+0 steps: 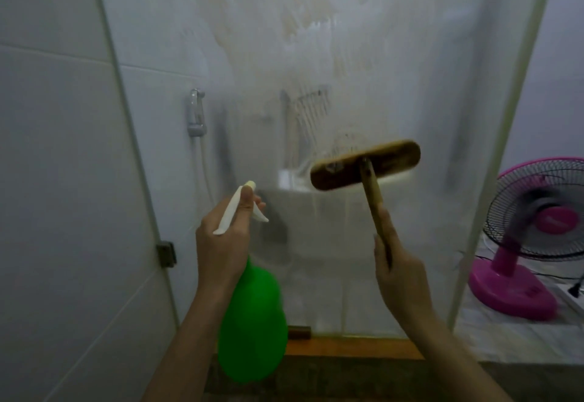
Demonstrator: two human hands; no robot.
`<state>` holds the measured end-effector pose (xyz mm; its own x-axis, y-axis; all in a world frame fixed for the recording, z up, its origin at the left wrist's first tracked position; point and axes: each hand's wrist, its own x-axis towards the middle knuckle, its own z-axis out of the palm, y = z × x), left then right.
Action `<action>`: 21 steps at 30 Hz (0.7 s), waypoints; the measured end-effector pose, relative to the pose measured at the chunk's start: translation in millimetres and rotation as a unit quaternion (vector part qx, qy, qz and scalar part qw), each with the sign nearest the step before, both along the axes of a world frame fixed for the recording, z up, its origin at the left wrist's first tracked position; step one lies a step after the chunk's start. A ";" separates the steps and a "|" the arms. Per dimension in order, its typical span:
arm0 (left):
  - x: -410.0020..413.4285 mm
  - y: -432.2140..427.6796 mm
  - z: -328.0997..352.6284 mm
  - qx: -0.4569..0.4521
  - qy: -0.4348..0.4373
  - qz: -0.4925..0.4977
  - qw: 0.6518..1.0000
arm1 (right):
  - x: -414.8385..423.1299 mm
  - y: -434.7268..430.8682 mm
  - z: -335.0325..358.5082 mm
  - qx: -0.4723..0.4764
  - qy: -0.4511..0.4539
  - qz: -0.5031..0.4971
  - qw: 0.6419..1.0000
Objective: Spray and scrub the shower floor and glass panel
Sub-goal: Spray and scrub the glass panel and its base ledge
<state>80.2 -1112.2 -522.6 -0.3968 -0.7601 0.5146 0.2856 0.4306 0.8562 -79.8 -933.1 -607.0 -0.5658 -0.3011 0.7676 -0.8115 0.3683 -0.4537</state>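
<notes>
Facing a tall, soap-streaked frosted glass shower panel (316, 54), straight ahead and filling the middle of the view. Gripping in the left hand (221, 243) a bright green plastic spray bottle (252, 322) by its neck, thumb laid along the white trigger head (228, 216), fingers curled round the trigger, nozzle aimed at the glass. Clamping in the right hand (395, 269) the thin handle of a brown wooden scrub brush (363, 164), long head set bristles-first against the panel, slightly tilted and blurred. Hands well apart: bottle lower left, brush higher right. Dimly through the glass, a white hand sprayer (196, 114) in its wall holder with hose, and a wire rack (311, 111). Left of the panel, white wall tiles (47, 149) and a small metal hinge (166, 253). Right of the panel's pale edge strip, a pink table fan (534, 231) with black wire guard on a pale ledge; hub badge too blurred to read. Under the glass, an orange-brown sill (354, 348).
</notes>
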 end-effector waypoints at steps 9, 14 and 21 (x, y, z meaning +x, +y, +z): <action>-19.5 18.5 -15.0 0.017 -0.015 -0.039 0.999 | -14.9 -9.3 57.4 -0.024 0.032 -0.033 0.999; -33.2 38.8 0.0 0.083 -0.002 -0.087 0.993 | -21.8 18.4 53.2 -0.042 0.003 -0.026 0.999; -56.1 42.4 35.3 0.087 -0.027 -0.165 0.982 | -45.9 19.1 87.1 -0.048 0.061 -0.018 0.997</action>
